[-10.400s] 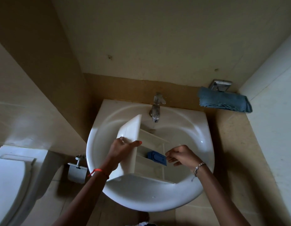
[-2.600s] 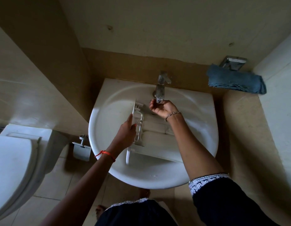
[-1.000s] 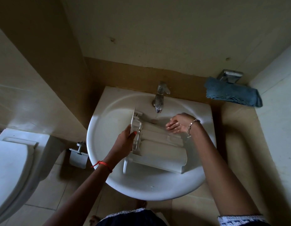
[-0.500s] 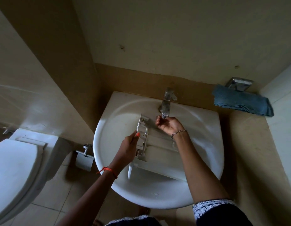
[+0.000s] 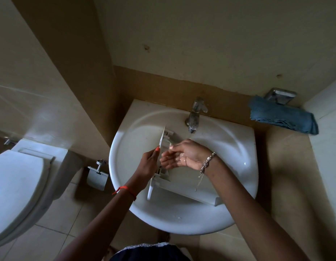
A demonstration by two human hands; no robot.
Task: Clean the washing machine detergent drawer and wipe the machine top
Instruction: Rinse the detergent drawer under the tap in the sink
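A: Where are the fingers?

B: The right hand's (image 5: 184,157) fingers (image 5: 167,161) lie nearly straight and close together. They are wet, with their tips against the ribbed back of the drawer's front panel. The left hand (image 5: 146,165) grips that panel with the thumb along its top edge. Its other fingers are hidden behind it.

A: And the drawer itself?

B: The drawer (image 5: 182,191) sits in the sink (image 5: 119,161) with its panel upright at the left. Its long body runs to the near right across the bowl. The tap (image 5: 195,113) is just beyond it, and a thin thread of water falls by the right hand.

A: How would you rinse it well?

B: The ribs and clips behind the panel probably trap residue, so I'd rub a fingertip along each groove. I'd also tilt the panel under the stream rather than ferry water by palm. The left hand should hold firm, since wet plastic is likely slippery. The flow looks thin, so more water may help.

A: Anything in the way?

B: The bracelet (image 5: 207,162) trails a chain near the drawer and could snag a clip. A blue towel (image 5: 282,117) hangs on the far right, handy for drying. The toilet (image 5: 16,185) and paper holder (image 5: 97,177) stand to the left, well apart. The machine isn't in view, so its top is a later job.
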